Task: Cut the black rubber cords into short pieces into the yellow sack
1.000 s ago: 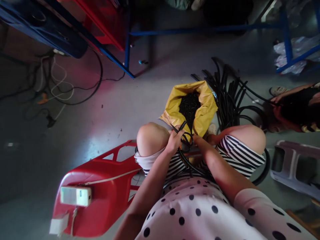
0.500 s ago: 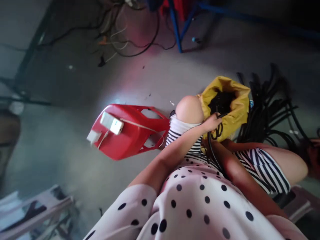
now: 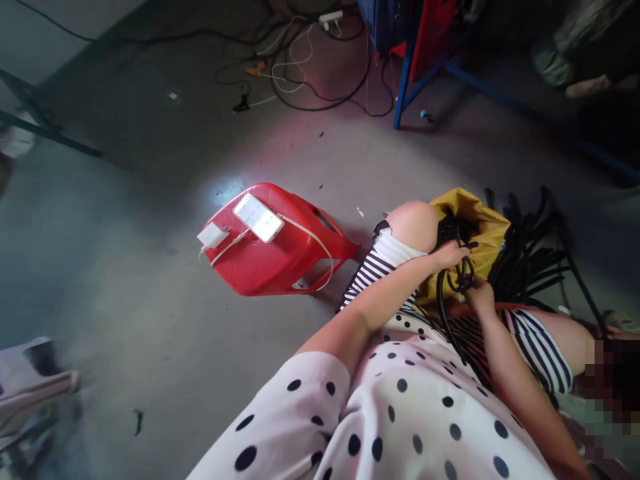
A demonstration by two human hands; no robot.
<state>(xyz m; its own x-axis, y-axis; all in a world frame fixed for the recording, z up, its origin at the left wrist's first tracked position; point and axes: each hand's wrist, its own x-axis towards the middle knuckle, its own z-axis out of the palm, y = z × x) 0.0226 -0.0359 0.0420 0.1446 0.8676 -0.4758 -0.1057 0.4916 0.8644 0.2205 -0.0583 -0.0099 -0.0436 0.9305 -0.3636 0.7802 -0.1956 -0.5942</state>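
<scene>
My left hand [image 3: 451,255] is closed around a black cable [image 3: 442,293] at the mouth of a yellow bag [image 3: 493,230]. Part of that cable is looped into a small coil in front of the bag, and a length of it hangs down across my lap. Against the lower side of the coil, my right hand [image 3: 481,297] is closed on the cable too, its fingertips partly hidden. Inside the bag lie dark strands [image 3: 453,229], too dim to make out singly. Beyond the bag, a bundle of black strips or cables [image 3: 533,250] spreads on the floor.
A red plastic stool [image 3: 270,270] stands to the left, carrying a phone [image 3: 259,218] and a white charger [image 3: 213,235] with its cord. Tangled cords and a power strip [image 3: 331,17] lie near a blue metal frame [image 3: 404,87]. Another person is partly visible at right.
My right hand has come up from below and now meets the cable coil beside my left hand. The whole view has shifted, bringing the phone's screen into sight.
</scene>
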